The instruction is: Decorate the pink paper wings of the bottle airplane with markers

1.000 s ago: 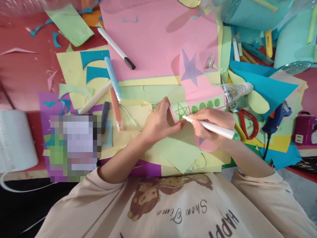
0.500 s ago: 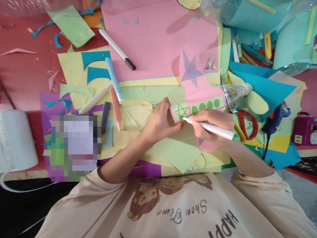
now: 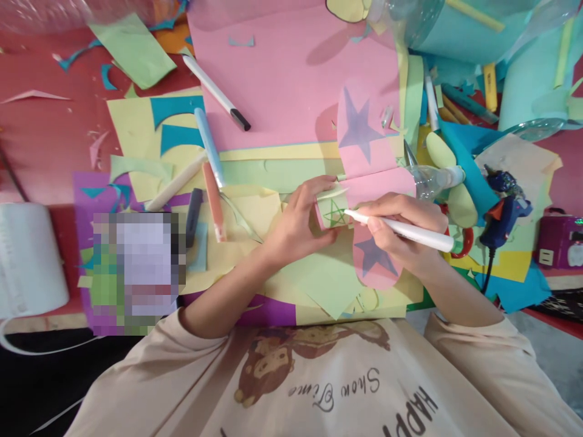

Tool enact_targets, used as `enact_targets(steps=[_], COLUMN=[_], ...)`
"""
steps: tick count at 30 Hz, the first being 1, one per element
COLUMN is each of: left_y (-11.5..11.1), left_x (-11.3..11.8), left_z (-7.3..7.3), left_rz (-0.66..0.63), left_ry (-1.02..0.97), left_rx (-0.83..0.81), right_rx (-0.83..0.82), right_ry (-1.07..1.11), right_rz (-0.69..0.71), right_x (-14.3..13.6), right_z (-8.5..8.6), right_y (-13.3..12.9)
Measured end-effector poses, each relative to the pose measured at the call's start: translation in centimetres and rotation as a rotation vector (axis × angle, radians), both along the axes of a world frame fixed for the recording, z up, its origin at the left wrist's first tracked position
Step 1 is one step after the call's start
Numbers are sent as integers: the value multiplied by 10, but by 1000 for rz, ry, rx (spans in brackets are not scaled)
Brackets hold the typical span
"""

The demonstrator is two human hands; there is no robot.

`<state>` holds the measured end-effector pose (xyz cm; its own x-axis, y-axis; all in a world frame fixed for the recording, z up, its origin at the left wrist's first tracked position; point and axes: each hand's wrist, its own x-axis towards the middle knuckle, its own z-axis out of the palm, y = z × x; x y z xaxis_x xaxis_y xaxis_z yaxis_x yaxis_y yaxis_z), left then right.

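Observation:
A small plastic bottle (image 3: 430, 182) lies on its side, wrapped in pink paper, its clear neck to the right. Two pink paper wings (image 3: 362, 130) with purple stars stick out from it, one away from me and one toward me. My left hand (image 3: 305, 218) grips the wrapped bottle's left end, thumb on the near side and fingers on the far side. On the pale green band there, a green star outline (image 3: 334, 212) shows. My right hand (image 3: 401, 227) pinches a white marker (image 3: 414, 233) with a green end; its tip touches or nearly touches the star's right side.
Several markers (image 3: 209, 145) lie on paper sheets to the left. Red-handled scissors (image 3: 464, 243) and a blue glue gun (image 3: 503, 221) with a cord lie to the right. Large clear plastic bottles (image 3: 528, 91) stand at the back right. Paper scraps cover much of the red table (image 3: 45, 133).
The wrapped bottle has been turned, so the row of green dots is out of sight and the near wing's star shows more. My right hand and the marker have shifted right.

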<state>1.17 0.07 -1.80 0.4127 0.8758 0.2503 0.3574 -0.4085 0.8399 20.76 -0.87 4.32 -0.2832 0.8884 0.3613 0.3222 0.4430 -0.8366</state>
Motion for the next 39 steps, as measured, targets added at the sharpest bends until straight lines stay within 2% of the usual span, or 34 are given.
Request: enact_targets(steps=[11,20,39], left_y=[0,0,0], left_x=[0,-1,-1], left_z=[-1,-3,-2], left_rz=[-19,-16,-13], left_ry=[-31,-22,-20], left_rx=[48,36,19], right_rx=[16,37,59], right_ry=[-100,-104,-114], right_rz=[4,58,27], right_x=[-1,-4,-1], right_z=[-8,-2,-6], right_y=[0,1,2])
